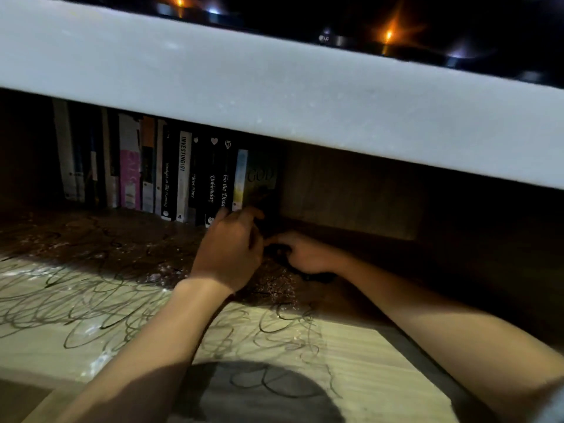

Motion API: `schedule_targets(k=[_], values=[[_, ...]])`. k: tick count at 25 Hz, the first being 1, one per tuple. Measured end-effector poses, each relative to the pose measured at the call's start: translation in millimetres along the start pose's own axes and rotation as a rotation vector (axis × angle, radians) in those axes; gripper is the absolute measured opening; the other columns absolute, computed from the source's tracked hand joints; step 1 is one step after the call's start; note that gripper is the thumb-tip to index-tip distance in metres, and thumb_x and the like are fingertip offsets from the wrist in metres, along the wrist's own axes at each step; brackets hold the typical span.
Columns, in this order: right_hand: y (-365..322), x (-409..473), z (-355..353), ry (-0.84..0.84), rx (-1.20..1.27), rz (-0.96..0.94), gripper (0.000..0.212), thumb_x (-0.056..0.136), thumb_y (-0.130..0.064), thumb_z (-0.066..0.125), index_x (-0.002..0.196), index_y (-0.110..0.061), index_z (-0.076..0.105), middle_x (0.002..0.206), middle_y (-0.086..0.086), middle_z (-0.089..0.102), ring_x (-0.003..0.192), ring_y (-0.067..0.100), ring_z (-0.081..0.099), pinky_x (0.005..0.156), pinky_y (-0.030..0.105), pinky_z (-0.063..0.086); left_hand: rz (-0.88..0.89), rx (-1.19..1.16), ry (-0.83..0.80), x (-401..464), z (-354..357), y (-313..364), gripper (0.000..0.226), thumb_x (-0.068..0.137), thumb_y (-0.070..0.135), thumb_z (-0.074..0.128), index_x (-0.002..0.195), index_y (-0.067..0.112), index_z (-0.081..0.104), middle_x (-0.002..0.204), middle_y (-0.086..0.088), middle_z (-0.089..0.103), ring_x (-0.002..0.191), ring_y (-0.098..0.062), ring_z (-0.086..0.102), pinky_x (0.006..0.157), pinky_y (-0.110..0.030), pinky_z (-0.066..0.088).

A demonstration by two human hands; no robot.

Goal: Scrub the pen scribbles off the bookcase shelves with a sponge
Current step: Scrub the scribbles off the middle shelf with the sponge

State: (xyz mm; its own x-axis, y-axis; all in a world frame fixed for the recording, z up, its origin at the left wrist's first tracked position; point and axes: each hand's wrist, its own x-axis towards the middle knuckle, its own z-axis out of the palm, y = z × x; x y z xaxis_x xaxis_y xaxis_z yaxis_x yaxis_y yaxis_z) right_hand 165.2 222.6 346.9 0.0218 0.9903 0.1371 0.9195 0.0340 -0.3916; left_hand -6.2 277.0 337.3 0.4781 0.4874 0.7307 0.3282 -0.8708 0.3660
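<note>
Sponge [300, 274] dark, barely visible under right hand [306, 253], deep in shadow on shelf [366, 377].
Right fingers curl over it, grip unclear; left hand [230, 250] loosely curled, grasp can't tell. Scribbles [91, 303] cover shelf front-left; books [171, 175] stand behind.

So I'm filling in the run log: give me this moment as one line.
left hand: by book row | right hand: on dark object, unclear | scribbles: still on shelf
</note>
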Motion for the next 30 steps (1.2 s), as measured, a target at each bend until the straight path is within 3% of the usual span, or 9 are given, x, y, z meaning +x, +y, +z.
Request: schedule_targets(k=[4, 7, 9, 12, 14, 20, 22, 26, 30], values=[[-36, -51, -19, -0.148, 0.004, -0.132, 0.037, 0.098, -0.003, 0.045, 0.126, -0.02, 0.062, 0.131, -0.006, 0.058, 0.121, 0.002, 0.049, 0.104, 0.012, 0.033, -0.074, 0.027, -0.02, -34, -46, -13, 0.022, 0.084, 0.024, 0.058, 0.104, 0.018, 0.065, 0.097, -0.006, 0.067, 0.099, -0.03, 0.052, 0.083, -0.038, 0.045], [-21, -53, -33, 0.035, 0.03, 0.005, 0.037, 0.1, -0.009, 0.042, 0.126, -0.029, 0.06, 0.134, -0.006, 0.055, 0.119, 0.013, 0.052, 0.1, 0.024, 0.04, -0.123, 0.098, -0.102, -65, -79, -25, 0.013, 0.077, 0.032, 0.045, 0.078, 0.025, 0.057, 0.08, 0.002, 0.06, 0.087, -0.027, 0.054, 0.083, -0.041, 0.046], [-7, -47, -28, 0.147, -0.022, 0.167, 0.038, 0.101, -0.007, 0.04, 0.128, -0.027, 0.058, 0.137, 0.001, 0.051, 0.121, 0.02, 0.051, 0.093, 0.023, 0.041, -0.145, 0.163, -0.077, -81, -90, -20, 0.024, 0.086, 0.024, 0.047, 0.063, 0.026, 0.039, 0.065, 0.006, 0.045, 0.074, -0.025, 0.046, 0.079, -0.043, 0.043], [-10, -38, -3, 0.133, -0.083, 0.243, 0.04, 0.098, -0.001, 0.038, 0.127, -0.019, 0.059, 0.135, 0.009, 0.054, 0.112, 0.024, 0.056, 0.075, 0.02, 0.04, -0.129, 0.156, -0.047, -97, -92, -6, 0.017, 0.09, 0.017, 0.053, 0.074, 0.022, 0.048, 0.074, 0.008, 0.046, 0.084, -0.02, 0.042, 0.077, -0.037, 0.04], [-32, -45, 8, 0.095, -0.042, 0.167, 0.039, 0.098, -0.001, 0.039, 0.123, -0.02, 0.062, 0.133, 0.004, 0.056, 0.105, 0.015, 0.058, 0.071, 0.017, 0.038, -0.135, 0.136, -0.057, -108, -87, -1, 0.008, 0.091, 0.017, 0.052, 0.092, 0.022, 0.059, 0.087, 0.007, 0.056, 0.096, -0.019, 0.045, 0.082, -0.033, 0.04], [-79, -112, -4, -0.109, 0.065, -0.048, 0.034, 0.099, -0.005, 0.043, 0.117, -0.023, 0.065, 0.126, -0.011, 0.06, 0.114, 0.001, 0.053, 0.094, 0.012, 0.04, -0.239, 0.044, 0.165, -115, -88, 5, 0.016, 0.09, 0.009, 0.049, 0.089, 0.015, 0.064, 0.087, 0.001, 0.06, 0.1, -0.021, 0.046, 0.081, -0.033, 0.039], [-79, -130, -15, -0.016, 0.093, 0.006, 0.036, 0.1, -0.006, 0.042, 0.12, -0.027, 0.063, 0.124, -0.014, 0.057, 0.112, -0.001, 0.051, 0.09, 0.009, 0.039, -0.249, 0.039, 0.16, -114, -88, 4, 0.016, 0.089, 0.008, 0.05, 0.087, 0.013, 0.064, 0.087, -0.002, 0.062, 0.1, -0.025, 0.047, 0.081, -0.033, 0.037], [-42, -140, -29, 0.305, 0.039, 0.251, 0.036, 0.1, -0.007, 0.042, 0.124, -0.027, 0.059, 0.133, -0.006, 0.053, 0.119, 0.01, 0.047, 0.092, 0.02, 0.032, -0.282, 0.042, 0.151, -113, -86, 3, 0.016, 0.088, 0.01, 0.049, 0.086, 0.013, 0.064, 0.087, -0.004, 0.063, 0.099, -0.026, 0.047, 0.08, -0.034, 0.037], [-5, -127, -4, 0.27, 0.004, 0.428, 0.03, 0.099, -0.016, 0.047, 0.127, -0.024, 0.057, 0.125, 0.006, 0.062, 0.102, 0.021, 0.06, 0.073, 0.025, 0.041, -0.291, 0.048, 0.146, -112, -86, 1, 0.017, 0.089, 0.012, 0.048, 0.085, 0.014, 0.064, 0.086, -0.004, 0.063, 0.1, -0.025, 0.047, 0.077, -0.034, 0.037]])
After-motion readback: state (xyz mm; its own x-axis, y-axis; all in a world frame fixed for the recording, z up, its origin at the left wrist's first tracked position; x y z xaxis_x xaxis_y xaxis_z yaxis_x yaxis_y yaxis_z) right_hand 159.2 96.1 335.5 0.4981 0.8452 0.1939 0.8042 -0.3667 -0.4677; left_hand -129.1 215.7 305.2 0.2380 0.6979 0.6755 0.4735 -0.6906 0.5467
